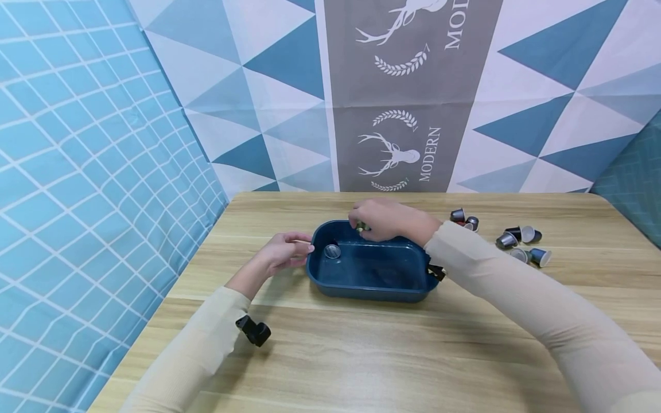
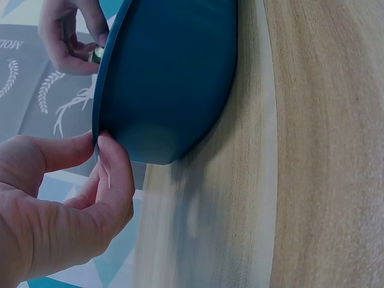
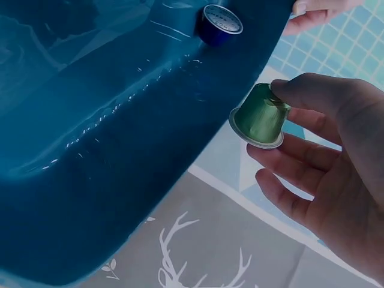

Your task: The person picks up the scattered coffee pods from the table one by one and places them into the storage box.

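Green capsule [image 3: 259,119]: likely light, dentable; hold its sides.
Right hand [image 1: 382,219]: you pinch it, twelve o'clock of tub [image 1: 369,291].
Left hand [image 1: 284,252]: you pinch tub, nine o'clock.

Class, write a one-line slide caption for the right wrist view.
The right hand pinches a green capsule near the blue tub holding a dark blue capsule.

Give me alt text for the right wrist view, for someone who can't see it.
A right hand holds a green capsule near the edge of a blue basin. A dark blue capsule with a printed silvery lid sits inside the basin, and part of the left hand shows at its rim, top right.
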A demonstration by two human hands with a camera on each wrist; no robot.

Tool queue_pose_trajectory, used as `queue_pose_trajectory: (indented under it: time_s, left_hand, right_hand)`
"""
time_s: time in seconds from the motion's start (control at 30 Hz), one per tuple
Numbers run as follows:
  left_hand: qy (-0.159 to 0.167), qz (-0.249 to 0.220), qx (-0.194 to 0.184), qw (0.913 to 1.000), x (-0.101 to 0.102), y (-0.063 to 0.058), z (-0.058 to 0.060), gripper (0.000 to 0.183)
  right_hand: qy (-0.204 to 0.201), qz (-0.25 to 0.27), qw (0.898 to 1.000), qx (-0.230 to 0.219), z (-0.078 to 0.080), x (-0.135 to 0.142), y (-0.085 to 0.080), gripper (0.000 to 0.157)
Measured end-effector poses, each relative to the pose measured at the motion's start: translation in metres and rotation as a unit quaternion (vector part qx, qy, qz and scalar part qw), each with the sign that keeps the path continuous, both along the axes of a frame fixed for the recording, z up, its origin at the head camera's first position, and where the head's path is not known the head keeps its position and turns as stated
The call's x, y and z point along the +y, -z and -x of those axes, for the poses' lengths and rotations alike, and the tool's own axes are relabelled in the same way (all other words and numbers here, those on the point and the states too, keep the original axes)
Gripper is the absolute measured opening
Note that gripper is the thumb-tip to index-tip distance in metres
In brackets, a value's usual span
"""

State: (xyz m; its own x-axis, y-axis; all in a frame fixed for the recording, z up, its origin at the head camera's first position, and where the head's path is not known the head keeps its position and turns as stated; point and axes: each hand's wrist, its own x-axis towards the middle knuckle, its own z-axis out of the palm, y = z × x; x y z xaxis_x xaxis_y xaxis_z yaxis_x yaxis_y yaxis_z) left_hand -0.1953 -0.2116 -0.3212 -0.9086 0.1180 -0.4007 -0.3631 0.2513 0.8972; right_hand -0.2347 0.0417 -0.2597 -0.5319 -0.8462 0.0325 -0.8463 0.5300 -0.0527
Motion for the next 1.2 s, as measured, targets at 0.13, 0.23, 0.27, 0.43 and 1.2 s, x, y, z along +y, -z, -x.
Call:
queue_pose_trajectory:
  time_s: [0.13,0.23,0.27,0.43,1.2]
  left_hand:
    - [0.001,0.001,0.000,1.0000,-0.001,-0.001,0.000,0.040]
    - [0.000,0.002,0.000,1.0000,-0.001,-0.001,-0.001,0.040]
    - [0.000,0.002,0.000,1.0000,-0.001,-0.001,0.000,0.040]
    - [-0.003,0.001,-0.002,1.0000,-0.001,-0.001,0.001,0.041]
    - [0.000,-0.007,-0.006,1.0000,-0.001,-0.001,-0.001,0.040]
  right_hand:
    - [-0.004,-0.014,1.000,-0.001,0.005,-0.007,0.004,0.016]
    - [-0.005,-0.018,1.000,-0.007,0.006,-0.013,0.007,0.017]
    - [-0.006,-0.019,1.000,-0.009,0.006,-0.014,0.008,0.017]
    - [-0.006,-0.029,0.999,-0.024,0.007,-0.021,0.012,0.017]
    - [-0.010,-0.092,0.995,-0.042,0.008,-0.049,0.036,0.012]
